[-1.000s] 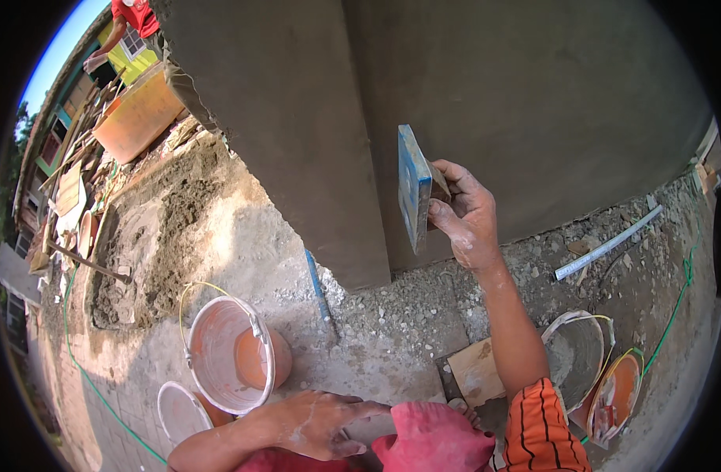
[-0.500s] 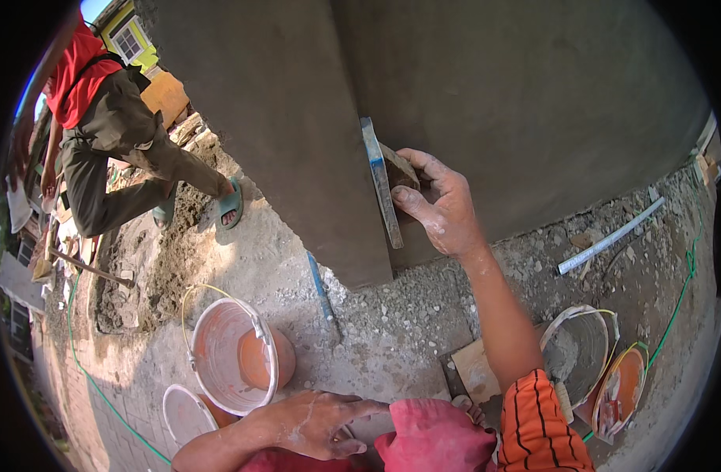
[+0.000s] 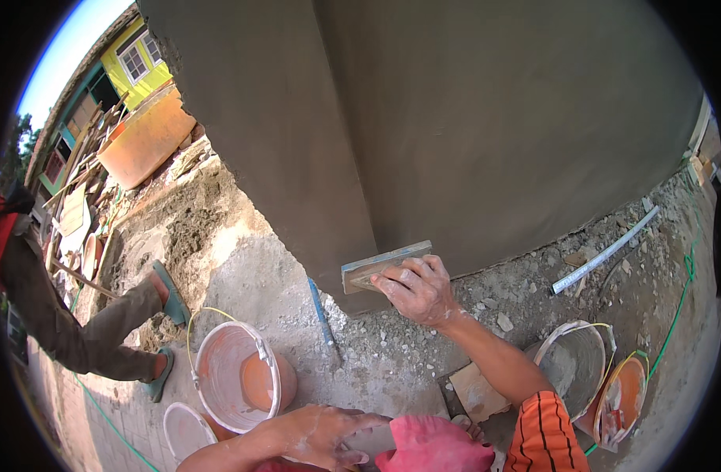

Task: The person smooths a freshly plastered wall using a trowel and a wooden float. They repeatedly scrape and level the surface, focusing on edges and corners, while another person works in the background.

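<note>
A smooth grey-brown wall [image 3: 518,134] is met along its foot by ground [image 3: 408,362] strewn with rubble. By the right-hand grip [image 3: 419,289], closed around its handle, a flat blue-edged float [image 3: 386,258] is held up to the wall near its lower edge. From the float, a blue rod [image 3: 321,315] is seen close by at 8 o'clock, with a pale bucket [image 3: 223,358] farther out. The left-hand grip [image 3: 321,436] is placed toward 7 o'clock, just beside a pink cloth [image 3: 435,447]; whether anything is held there cannot be told. A white strip [image 3: 606,250] is found at 3 o'clock, a grey-lined bucket [image 3: 590,342] at 4, a co-worker's legs [image 3: 109,350] near 9, an orange tub [image 3: 147,145] at 10.
</note>
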